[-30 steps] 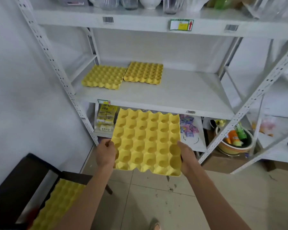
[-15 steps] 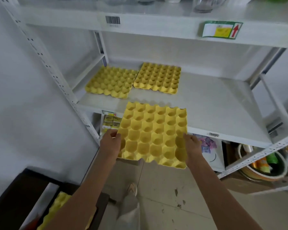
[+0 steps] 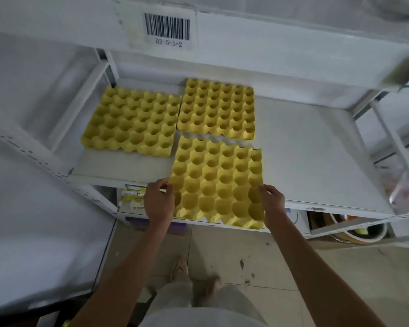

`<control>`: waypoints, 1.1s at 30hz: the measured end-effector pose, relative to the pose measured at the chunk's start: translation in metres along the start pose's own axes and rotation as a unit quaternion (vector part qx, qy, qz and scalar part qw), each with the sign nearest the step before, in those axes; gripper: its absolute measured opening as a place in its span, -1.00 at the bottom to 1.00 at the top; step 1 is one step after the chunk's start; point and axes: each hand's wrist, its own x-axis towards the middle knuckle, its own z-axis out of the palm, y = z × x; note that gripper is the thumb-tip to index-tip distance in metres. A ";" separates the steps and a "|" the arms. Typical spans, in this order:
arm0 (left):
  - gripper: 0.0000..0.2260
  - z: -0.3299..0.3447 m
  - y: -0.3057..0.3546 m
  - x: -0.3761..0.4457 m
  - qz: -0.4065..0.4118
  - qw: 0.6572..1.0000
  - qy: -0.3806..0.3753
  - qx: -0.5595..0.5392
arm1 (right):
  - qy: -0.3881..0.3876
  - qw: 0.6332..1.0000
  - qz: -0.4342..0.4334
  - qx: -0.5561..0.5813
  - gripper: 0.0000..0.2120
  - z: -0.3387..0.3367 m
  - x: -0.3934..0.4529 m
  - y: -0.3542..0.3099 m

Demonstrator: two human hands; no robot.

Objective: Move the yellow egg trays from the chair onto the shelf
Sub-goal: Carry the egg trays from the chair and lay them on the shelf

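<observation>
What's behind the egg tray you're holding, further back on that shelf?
Behind the held tray, gripped by the left hand and right hand, a second tray lies flat, with a third beside it. Both look empty; what is beneath them is hidden.

Both forearms extend forward. The left hand (image 3: 158,204) grips the left edge of the egg tray (image 3: 216,182); the right hand (image 3: 273,201) grips its right edge, fingers curled.

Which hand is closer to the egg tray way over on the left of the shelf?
Left. The left hand holds the near tray by its left edge, just below the left tray. The right hand grips the opposite edge, farther away.
</observation>
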 end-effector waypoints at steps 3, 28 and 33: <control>-0.74 0.004 -0.004 0.004 0.007 1.000 -0.003 0.001 | 0.044 0.995 -0.045 -0.074 -0.76 0.008 0.004 -0.003; -0.73 0.003 -0.013 0.030 0.120 0.989 -0.040 0.073 | -0.021 0.982 -0.095 -0.159 -0.76 0.011 0.032 -0.021; -0.59 -0.001 0.000 0.026 0.056 0.995 -0.059 0.065 | -0.042 0.976 -0.100 -0.187 -0.48 0.003 0.039 -0.031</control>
